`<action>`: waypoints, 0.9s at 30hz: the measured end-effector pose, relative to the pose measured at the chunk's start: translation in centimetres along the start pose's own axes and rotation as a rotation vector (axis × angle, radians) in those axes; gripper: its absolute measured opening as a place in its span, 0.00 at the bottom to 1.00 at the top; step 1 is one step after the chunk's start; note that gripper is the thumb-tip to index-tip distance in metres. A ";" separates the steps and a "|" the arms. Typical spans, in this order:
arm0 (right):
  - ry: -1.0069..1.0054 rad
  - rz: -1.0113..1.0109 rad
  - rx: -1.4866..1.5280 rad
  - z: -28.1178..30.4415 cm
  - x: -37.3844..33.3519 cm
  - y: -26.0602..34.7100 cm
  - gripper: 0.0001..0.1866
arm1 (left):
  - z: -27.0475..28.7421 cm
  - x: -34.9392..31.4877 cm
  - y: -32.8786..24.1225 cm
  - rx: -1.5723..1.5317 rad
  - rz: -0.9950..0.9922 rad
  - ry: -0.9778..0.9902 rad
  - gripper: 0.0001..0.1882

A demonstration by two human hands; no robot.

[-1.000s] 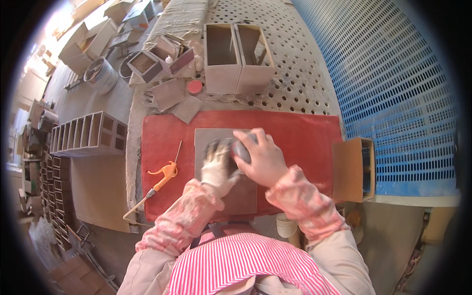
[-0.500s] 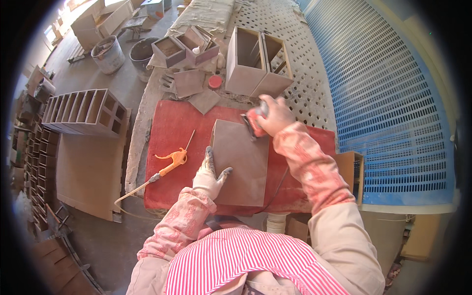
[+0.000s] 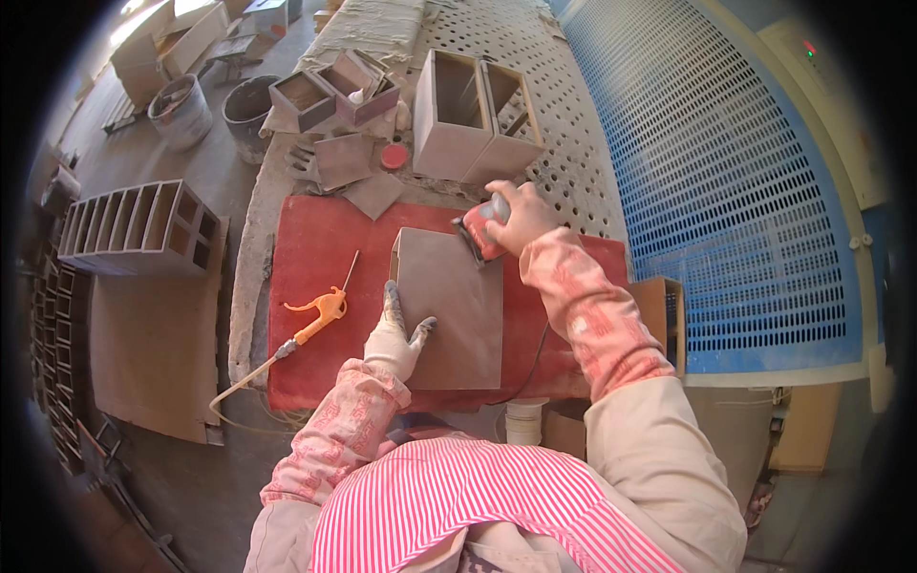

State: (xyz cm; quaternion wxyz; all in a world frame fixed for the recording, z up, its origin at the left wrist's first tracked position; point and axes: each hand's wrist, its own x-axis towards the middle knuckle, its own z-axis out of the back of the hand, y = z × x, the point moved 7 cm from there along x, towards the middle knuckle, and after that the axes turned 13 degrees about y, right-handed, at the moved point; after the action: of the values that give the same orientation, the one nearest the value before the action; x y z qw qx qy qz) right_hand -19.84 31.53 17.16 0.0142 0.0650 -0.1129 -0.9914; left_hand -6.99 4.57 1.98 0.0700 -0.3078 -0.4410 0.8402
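Note:
A grey-brown box (image 3: 454,325) lies on a red mat (image 3: 315,234), its flat panel facing up and a gap showing along its left side. My left hand (image 3: 394,346), in a pale glove with dirty fingertips, rests on its left edge, fingers stretched and thumb apart. Around a small red power sander (image 3: 482,236) my right hand (image 3: 527,218) is closed, at the panel's far right corner. Whether the sander's pad touches the panel there, I cannot tell. Left of the box, an orange air blow gun (image 3: 330,306) with a thin nozzle lies on the mat, its hose trailing toward me.
Behind the mat stand a tall two-part open box (image 3: 468,119) and small open boxes (image 3: 355,91). Near them lie loose panels (image 3: 342,160), a red round lid (image 3: 394,156) and a glove (image 3: 303,162). A blue slatted panel (image 3: 726,210) runs along the right. A compartmented cabinet (image 3: 143,224) stands left.
The whole view has shifted, so things appear farther left. My right hand and the sander stay around the panel's far right corner, with a slight shift. My left hand keeps its place.

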 end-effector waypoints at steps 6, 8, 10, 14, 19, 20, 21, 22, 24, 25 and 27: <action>0.102 0.066 0.082 -1.1 -12.7 1.4 0.31 | -0.4 0.5 0.5 -0.001 -0.004 -0.003 0.61; 0.064 0.144 0.023 -0.5 -12.2 1.9 0.31 | -0.6 0.7 0.6 -0.002 -0.015 -0.018 0.61; 0.101 0.137 0.012 -0.5 -8.5 1.5 0.31 | -0.6 0.9 0.7 0.019 -0.026 -0.036 0.61; 0.021 0.181 0.010 -0.2 -0.7 1.0 0.31 | -0.6 0.8 0.9 0.005 -0.051 -0.029 0.61; 0.018 0.135 0.002 0.3 -4.9 0.9 0.32 | -0.8 0.9 1.4 0.003 -0.013 0.012 0.60; 0.049 0.112 0.083 -0.1 -7.4 1.4 0.31 | -0.8 1.0 1.3 -0.002 -0.042 -0.002 0.59; 0.048 0.112 0.039 -0.6 -9.3 2.7 0.30 | -0.7 1.1 1.2 -0.011 -0.073 -0.030 0.58; 0.077 0.077 -0.039 -1.3 -10.8 4.1 0.29 | -0.7 1.1 1.1 -0.020 -0.102 -0.058 0.57; 0.037 0.212 -0.026 -2.0 -11.6 8.0 0.28 | -1.1 1.4 1.5 -0.036 -0.080 -0.029 0.55; 0.027 0.208 -0.004 -2.3 -10.2 9.3 0.28 | -1.3 1.5 1.8 -0.034 -0.055 -0.012 0.53; -0.037 0.190 0.036 -2.0 -6.0 10.6 0.26 | -1.3 1.6 1.8 -0.028 -0.074 -0.016 0.52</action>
State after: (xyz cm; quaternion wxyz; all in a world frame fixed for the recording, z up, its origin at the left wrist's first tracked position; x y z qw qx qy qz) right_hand -13.49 20.99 18.42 0.1047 0.0361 -0.1365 -0.9844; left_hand -7.26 4.97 -0.73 0.0934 -0.2857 -0.4642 0.8332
